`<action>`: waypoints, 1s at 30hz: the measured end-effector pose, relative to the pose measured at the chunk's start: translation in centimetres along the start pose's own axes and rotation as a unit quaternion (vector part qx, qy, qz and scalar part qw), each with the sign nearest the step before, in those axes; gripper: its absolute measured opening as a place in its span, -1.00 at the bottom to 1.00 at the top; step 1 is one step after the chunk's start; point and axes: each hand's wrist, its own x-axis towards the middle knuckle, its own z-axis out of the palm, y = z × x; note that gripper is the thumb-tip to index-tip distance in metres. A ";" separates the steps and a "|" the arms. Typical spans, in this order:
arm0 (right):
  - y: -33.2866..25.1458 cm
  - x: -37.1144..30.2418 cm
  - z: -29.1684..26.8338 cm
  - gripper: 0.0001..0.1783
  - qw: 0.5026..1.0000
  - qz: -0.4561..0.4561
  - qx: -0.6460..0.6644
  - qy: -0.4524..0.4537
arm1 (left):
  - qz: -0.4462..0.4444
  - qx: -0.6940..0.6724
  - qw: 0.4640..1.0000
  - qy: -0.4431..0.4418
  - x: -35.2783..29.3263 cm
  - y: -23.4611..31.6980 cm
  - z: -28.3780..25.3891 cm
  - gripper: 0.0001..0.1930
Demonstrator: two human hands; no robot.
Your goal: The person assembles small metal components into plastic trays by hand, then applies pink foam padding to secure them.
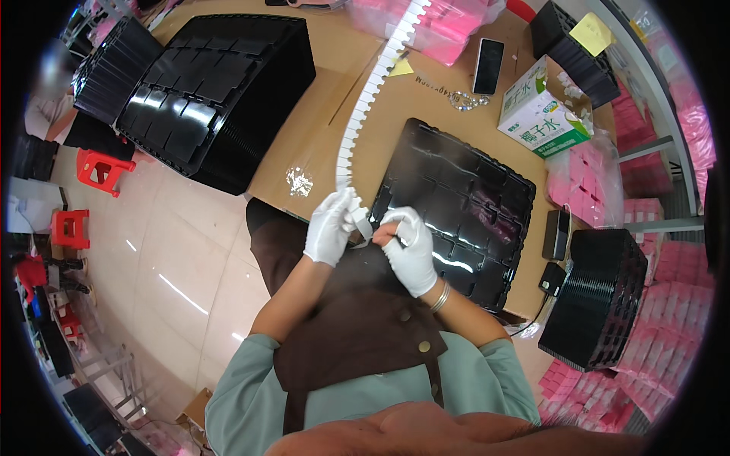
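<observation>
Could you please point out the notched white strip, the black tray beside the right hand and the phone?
Notched white strip (pixel 360 106), head view: on the middle of its length.
Black tray (pixel 460 205), head view: on its flat upper face.
Phone (pixel 488 67), head view: on its dark screen.

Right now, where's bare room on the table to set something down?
The widest bare cardboard lies between the black tray stack and white notched strip, beyond the silvery scraps. A narrower patch separates the strip from the flat black tray. The right side is crowded: smartphone, bead strand, carton, pink packets.
</observation>
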 end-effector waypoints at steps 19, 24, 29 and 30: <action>10.9 13.6 -3.3 -0.59 0.929 0.070 -0.358 -0.060 | 0.170 0.152 0.972 0.053 -1.0 0.2 -2.0 -0.82; 2.4 4.1 1.5 -0.83 0.940 0.242 0.119 -0.207 | 0.182 0.155 0.970 0.050 -1.6 -0.3 -1.6 -0.82; 1.9 1.5 1.9 -0.88 0.920 0.304 0.209 -0.131 | 0.186 0.190 0.964 0.029 -2.4 -0.5 -1.3 -0.82; 1.8 1.3 1.6 -0.89 0.917 0.312 0.214 -0.129 | 0.142 0.147 0.979 0.007 -2.6 0.0 -0.9 -0.81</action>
